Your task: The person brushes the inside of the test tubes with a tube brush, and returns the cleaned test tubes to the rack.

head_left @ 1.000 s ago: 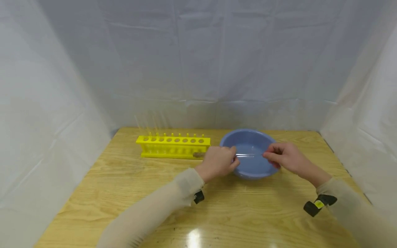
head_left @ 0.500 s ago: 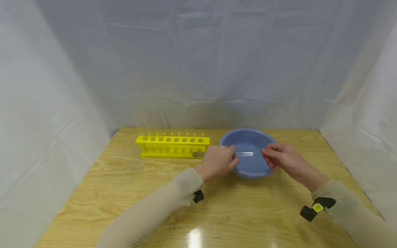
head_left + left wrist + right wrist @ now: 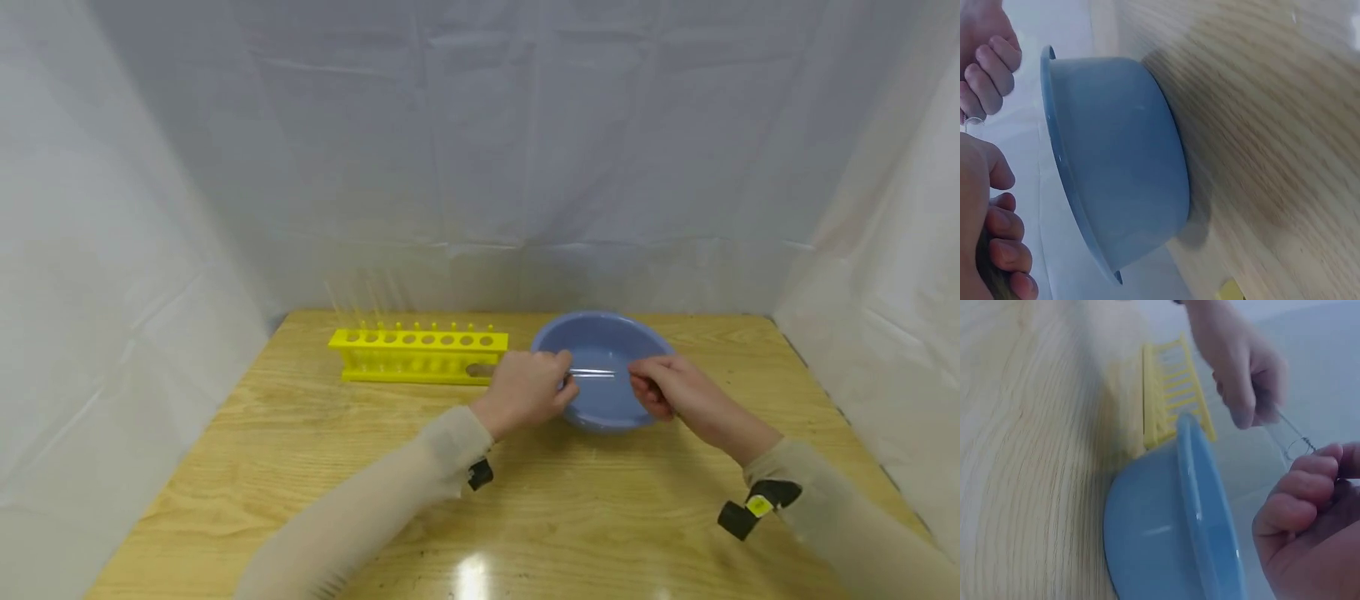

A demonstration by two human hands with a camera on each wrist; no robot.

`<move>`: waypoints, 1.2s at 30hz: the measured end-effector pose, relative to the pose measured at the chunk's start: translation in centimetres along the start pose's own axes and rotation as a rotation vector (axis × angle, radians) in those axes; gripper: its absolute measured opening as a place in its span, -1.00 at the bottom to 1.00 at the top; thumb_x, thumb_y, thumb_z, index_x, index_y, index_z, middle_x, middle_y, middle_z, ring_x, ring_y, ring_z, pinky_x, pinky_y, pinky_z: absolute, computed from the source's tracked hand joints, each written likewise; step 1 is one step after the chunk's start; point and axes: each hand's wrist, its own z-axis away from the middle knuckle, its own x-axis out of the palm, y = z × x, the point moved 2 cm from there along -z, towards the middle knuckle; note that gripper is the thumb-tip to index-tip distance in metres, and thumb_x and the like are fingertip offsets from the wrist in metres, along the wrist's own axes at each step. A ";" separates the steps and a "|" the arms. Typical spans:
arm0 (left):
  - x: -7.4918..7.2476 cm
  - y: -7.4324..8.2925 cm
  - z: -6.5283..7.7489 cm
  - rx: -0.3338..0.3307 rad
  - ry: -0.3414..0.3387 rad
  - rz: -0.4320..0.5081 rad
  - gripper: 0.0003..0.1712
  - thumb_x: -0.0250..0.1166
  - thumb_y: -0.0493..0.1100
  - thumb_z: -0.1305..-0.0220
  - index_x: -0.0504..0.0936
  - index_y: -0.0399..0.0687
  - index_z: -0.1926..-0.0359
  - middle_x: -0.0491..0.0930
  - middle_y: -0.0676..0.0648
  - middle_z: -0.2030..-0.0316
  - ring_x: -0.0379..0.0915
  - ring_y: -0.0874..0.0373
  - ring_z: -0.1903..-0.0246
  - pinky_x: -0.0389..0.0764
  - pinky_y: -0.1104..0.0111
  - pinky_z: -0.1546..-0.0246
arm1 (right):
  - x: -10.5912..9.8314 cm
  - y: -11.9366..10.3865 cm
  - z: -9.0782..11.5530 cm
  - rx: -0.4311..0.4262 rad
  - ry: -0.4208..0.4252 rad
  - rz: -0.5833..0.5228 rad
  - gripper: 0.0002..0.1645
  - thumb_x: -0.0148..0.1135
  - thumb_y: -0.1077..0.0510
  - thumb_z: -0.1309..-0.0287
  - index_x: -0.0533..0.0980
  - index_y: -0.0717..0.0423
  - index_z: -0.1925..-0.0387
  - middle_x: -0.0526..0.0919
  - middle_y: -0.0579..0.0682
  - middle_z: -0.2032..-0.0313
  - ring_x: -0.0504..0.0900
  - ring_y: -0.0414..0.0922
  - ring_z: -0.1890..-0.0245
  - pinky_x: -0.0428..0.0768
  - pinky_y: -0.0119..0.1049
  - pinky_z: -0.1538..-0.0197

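My left hand [image 3: 528, 387] grips a clear glass test tube [image 3: 592, 373], which lies roughly level over the blue basin [image 3: 609, 422]. Brown bristles [image 3: 478, 370] of a test tube brush show at the tube's far-left end, beyond the left hand; in the left wrist view dark bristles [image 3: 990, 265] lie beneath the curled fingers. My right hand [image 3: 675, 390] pinches the brush's wire handle close to the tube's mouth. The twisted wire [image 3: 1308, 443] comes out of the round mouth in the right wrist view. Part of the tube is hidden inside the left hand.
A yellow test tube rack [image 3: 420, 339] stands left of the basin, behind the left hand. Several clear tubes or rods [image 3: 375, 298] stick up at its left end. The wooden table [image 3: 300, 433] is bordered by white sheeting [image 3: 480, 150] at the back and sides.
My right hand has shifted slightly left, nearer the tube's mouth, and its fingers have turned. The bristles, blurred a second ago, look sharper now. The left hand holds its place.
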 end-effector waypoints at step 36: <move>0.1 -0.1 0.5 0.075 0.082 0.049 -0.76 0.13 0.04 -0.35 0.42 0.12 0.45 0.27 0.17 0.73 0.19 0.31 0.77 0.17 0.44 0.79 | -1.1 -0.5 1.4 -0.070 0.086 0.054 -0.41 -0.05 0.04 -0.53 0.16 0.23 0.64 0.10 -0.11 0.72 0.03 -0.17 0.70 0.12 -0.29 0.58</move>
